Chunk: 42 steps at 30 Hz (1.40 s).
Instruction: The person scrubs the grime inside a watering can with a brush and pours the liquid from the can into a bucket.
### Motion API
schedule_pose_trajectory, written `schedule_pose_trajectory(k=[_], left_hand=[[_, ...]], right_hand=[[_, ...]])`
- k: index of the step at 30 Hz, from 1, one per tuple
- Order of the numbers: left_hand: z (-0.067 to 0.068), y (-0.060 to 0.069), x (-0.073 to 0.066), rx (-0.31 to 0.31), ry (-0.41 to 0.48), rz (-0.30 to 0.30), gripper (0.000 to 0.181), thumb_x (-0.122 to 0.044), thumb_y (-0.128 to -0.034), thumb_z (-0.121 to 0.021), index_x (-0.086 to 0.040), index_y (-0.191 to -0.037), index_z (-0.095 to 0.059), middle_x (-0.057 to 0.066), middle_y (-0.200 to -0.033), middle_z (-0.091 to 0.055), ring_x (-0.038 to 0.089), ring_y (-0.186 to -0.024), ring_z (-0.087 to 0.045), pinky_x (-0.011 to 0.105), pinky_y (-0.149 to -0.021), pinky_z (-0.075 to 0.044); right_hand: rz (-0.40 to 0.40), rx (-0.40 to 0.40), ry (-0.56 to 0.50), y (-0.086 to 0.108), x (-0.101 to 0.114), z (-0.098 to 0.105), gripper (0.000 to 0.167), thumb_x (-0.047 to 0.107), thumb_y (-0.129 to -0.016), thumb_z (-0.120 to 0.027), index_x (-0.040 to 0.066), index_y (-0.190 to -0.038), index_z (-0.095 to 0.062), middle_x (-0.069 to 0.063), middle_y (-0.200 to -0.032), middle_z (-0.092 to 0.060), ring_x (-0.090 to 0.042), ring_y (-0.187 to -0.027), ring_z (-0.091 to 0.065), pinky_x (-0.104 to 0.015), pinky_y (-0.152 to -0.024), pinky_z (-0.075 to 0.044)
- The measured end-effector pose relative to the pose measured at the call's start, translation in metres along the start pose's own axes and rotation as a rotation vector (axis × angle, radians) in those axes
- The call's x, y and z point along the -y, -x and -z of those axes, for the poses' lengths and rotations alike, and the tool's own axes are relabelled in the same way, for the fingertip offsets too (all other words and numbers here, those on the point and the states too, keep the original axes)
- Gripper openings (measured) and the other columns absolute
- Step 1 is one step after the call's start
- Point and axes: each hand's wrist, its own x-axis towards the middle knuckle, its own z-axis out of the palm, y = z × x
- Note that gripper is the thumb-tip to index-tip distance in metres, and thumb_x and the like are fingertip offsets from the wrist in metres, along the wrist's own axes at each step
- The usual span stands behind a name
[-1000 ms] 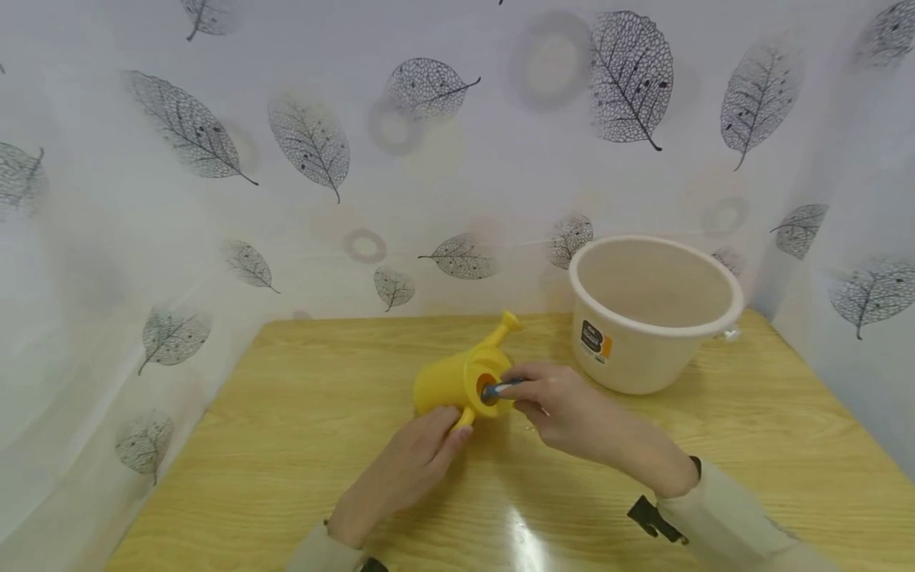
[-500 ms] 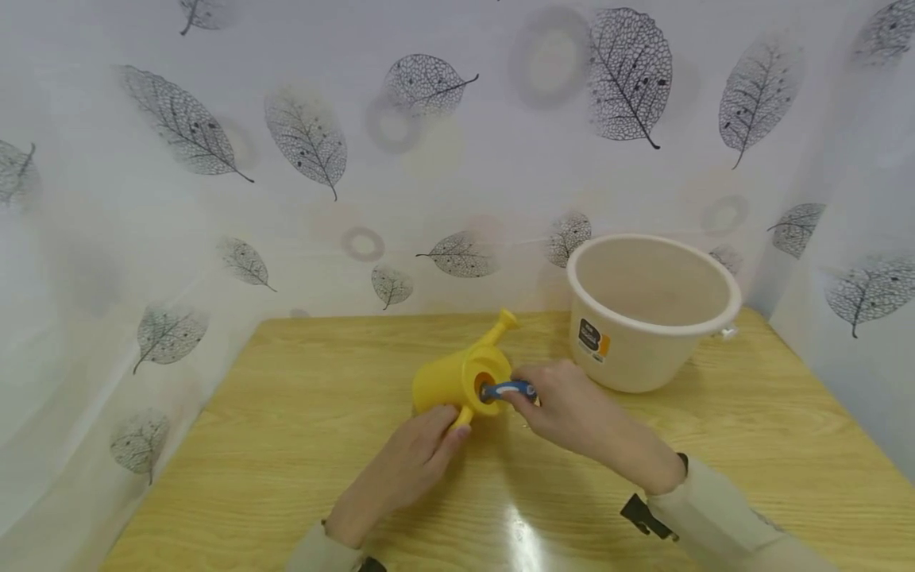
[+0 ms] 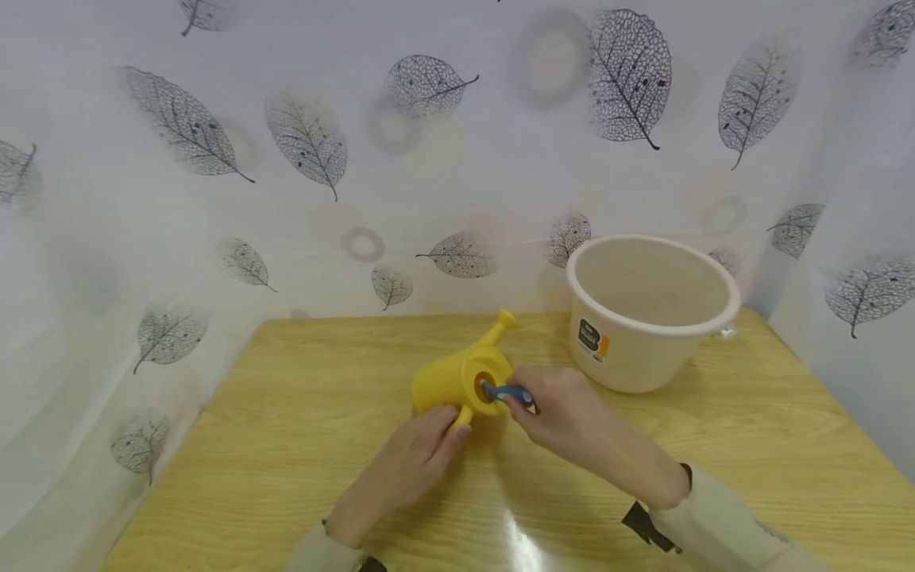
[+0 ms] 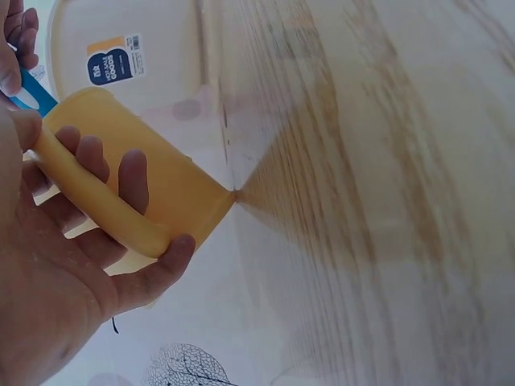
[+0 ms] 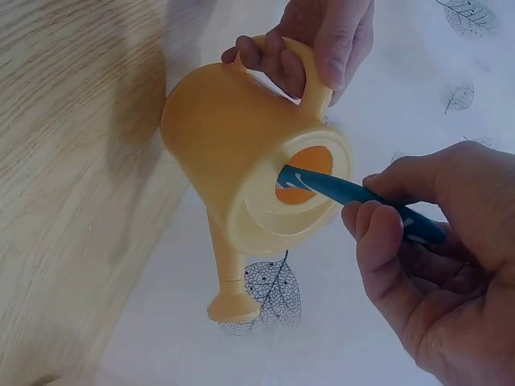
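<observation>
My left hand (image 3: 403,465) grips the curved handle (image 4: 96,197) of a yellow watering can (image 3: 439,383). The can leans over on its base edge, its top opening turned toward my right hand (image 3: 575,417) and its spout (image 5: 228,273) reaching toward the back of the table. Between thumb and fingers my right hand pinches a blue handle with white marks, which looks like a toothbrush (image 5: 342,189). This slants through the round opening (image 5: 312,165) into the can; its far end is hidden inside. In the left wrist view, the left fingers curl round the can's handle.
A cream bucket (image 3: 636,357) with a label (image 3: 593,340) stands at the back right of the wooden table (image 3: 322,373). Behind and beside the table hangs a pale curtain (image 3: 457,183) printed with dark leaves.
The right hand has shifted slightly and the blue toothbrush's outer end now tilts lower, with more of the handle showing than one second ago. The left hand and watering can hold nearly still.
</observation>
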Motion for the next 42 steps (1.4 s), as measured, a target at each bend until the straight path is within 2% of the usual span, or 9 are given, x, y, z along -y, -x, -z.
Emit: schedule_pose_trajectory(k=[6, 13, 17, 24, 32, 36, 39, 41, 42], left_hand=[[-0.001, 0.000, 0.000, 0.004, -0.012, 0.005, 0.015, -0.023, -0.1097, -0.048, -0.017, -0.096, -0.052, -0.010, -0.081, -0.043, 0.003, -0.075, -0.042, 0.018, -0.067, -0.040], [0.001, 0.001, 0.000, 0.009, 0.053, 0.044, 0.015, -0.023, -0.1100, -0.047, -0.017, -0.096, -0.051, -0.011, -0.081, -0.042, 0.002, -0.072, -0.041, 0.018, -0.066, -0.040], [0.002, 0.002, 0.000, 0.015, 0.065, 0.059, 0.015, -0.024, -0.1099, -0.048, -0.019, -0.096, -0.051, -0.013, -0.081, -0.040, 0.001, -0.072, -0.040, 0.017, -0.065, -0.039], [0.001, 0.002, 0.000, 0.003, 0.061, 0.045, 0.014, -0.023, -0.1093, -0.049, -0.019, -0.096, -0.050, -0.014, -0.081, -0.040, 0.001, -0.072, -0.040, 0.017, -0.065, -0.040], [0.003, 0.001, 0.001, 0.024, 0.080, 0.067, 0.016, -0.026, -0.1105, -0.046, -0.020, -0.095, -0.049, -0.014, -0.080, -0.039, 0.001, -0.071, -0.040, 0.017, -0.064, -0.039], [0.003, 0.000, 0.001, 0.016, 0.072, 0.065, 0.016, -0.025, -0.1102, -0.047, -0.020, -0.095, -0.049, -0.014, -0.081, -0.039, 0.001, -0.071, -0.040, 0.017, -0.064, -0.039], [0.003, 0.000, 0.000, 0.002, 0.056, 0.058, 0.016, -0.025, -0.1097, -0.049, -0.020, -0.095, -0.050, -0.014, -0.081, -0.039, 0.001, -0.072, -0.040, 0.017, -0.065, -0.039], [0.003, 0.000, 0.000, 0.001, 0.053, 0.056, 0.016, -0.025, -0.1096, -0.049, -0.020, -0.095, -0.050, -0.014, -0.081, -0.040, 0.001, -0.072, -0.040, 0.017, -0.065, -0.039], [0.003, 0.000, 0.000, 0.001, 0.053, 0.058, 0.016, -0.025, -0.1097, -0.048, -0.020, -0.095, -0.050, -0.014, -0.081, -0.040, 0.001, -0.072, -0.041, 0.017, -0.065, -0.039]], right_hand=[[0.087, -0.065, 0.049, 0.004, 0.002, -0.003, 0.018, 0.003, -0.079, -0.083, 0.008, -0.083, -0.067, 0.005, -0.071, -0.066, -0.002, -0.061, -0.053, -0.015, -0.054, -0.045], [0.188, -0.160, 0.077, 0.002, -0.004, -0.008, 0.023, 0.001, -0.076, -0.084, 0.007, -0.084, -0.063, 0.004, -0.070, -0.064, -0.002, -0.058, -0.049, -0.014, -0.051, -0.042], [0.189, -0.169, 0.073, 0.000, -0.010, -0.012, 0.023, 0.001, -0.077, -0.084, 0.006, -0.085, -0.063, 0.003, -0.071, -0.065, -0.003, -0.058, -0.048, -0.015, -0.051, -0.041], [0.170, -0.159, 0.082, 0.000, -0.015, -0.019, 0.022, 0.001, -0.078, -0.085, 0.005, -0.086, -0.064, 0.000, -0.074, -0.068, -0.005, -0.059, -0.053, -0.015, -0.051, -0.043], [0.224, -0.203, 0.075, 0.002, -0.013, -0.014, 0.024, -0.001, -0.076, -0.085, 0.005, -0.088, -0.065, 0.000, -0.077, -0.068, -0.006, -0.062, -0.057, -0.017, -0.053, -0.047], [0.268, -0.212, 0.103, 0.004, -0.010, -0.010, 0.025, -0.002, -0.073, -0.085, 0.005, -0.090, -0.067, 0.000, -0.079, -0.067, -0.007, -0.065, -0.058, -0.019, -0.056, -0.049], [0.293, -0.213, 0.139, 0.004, -0.010, -0.009, 0.020, 0.001, -0.079, -0.083, 0.003, -0.092, -0.068, 0.000, -0.079, -0.066, -0.009, -0.065, -0.059, -0.020, -0.058, -0.051], [0.300, -0.211, 0.164, 0.004, -0.010, -0.010, 0.007, 0.006, -0.092, -0.075, 0.003, -0.092, -0.068, -0.001, -0.078, -0.066, -0.010, -0.065, -0.059, -0.021, -0.057, -0.051], [0.301, -0.207, 0.172, 0.004, -0.011, -0.010, 0.007, 0.008, -0.095, -0.071, 0.003, -0.092, -0.068, -0.001, -0.077, -0.065, -0.010, -0.064, -0.058, -0.020, -0.056, -0.050]])
